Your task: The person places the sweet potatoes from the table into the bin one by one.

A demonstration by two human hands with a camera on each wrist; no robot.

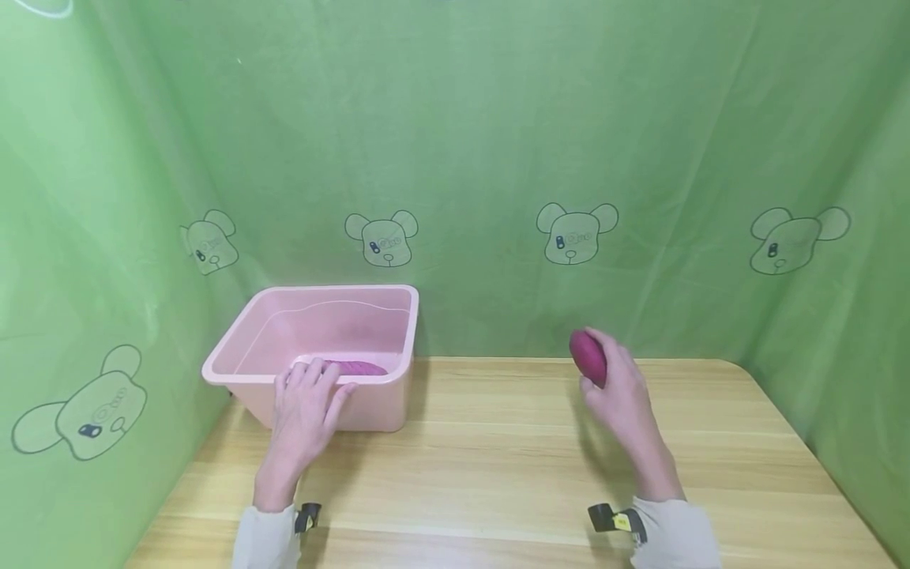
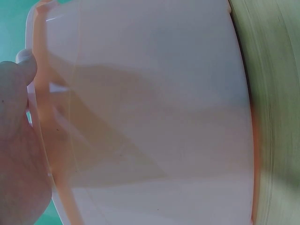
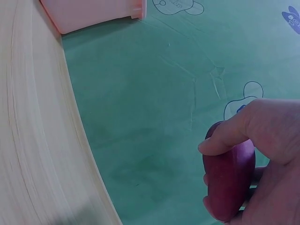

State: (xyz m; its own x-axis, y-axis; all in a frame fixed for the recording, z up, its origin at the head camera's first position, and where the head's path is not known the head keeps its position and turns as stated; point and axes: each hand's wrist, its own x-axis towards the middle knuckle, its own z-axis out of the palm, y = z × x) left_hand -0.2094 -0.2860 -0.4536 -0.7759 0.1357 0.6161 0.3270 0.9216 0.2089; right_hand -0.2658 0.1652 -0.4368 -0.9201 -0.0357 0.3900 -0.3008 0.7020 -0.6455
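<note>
A pink plastic bin [image 1: 341, 403] stands at the left of the table, and its side wall fills much of the left wrist view. My left hand [image 1: 309, 403] holds its near rim, the fingers bent over the edge and the thumb along it. Behind those fingers, inside the bin, lies a long purple thing with a ridged surface [image 1: 359, 368], partly hidden. Out to the right, my right hand [image 1: 626, 395] grips a smooth, dark magenta sweet potato [image 3: 229, 180] between thumb and fingers, raised above the table.
The wood-grain table [image 1: 498, 474] has a rounded far right corner. Green cloth [image 1: 476, 118] printed with bear heads hangs close behind the table and along both sides. Each wrist wears a black strap with a small camera [image 1: 601, 518].
</note>
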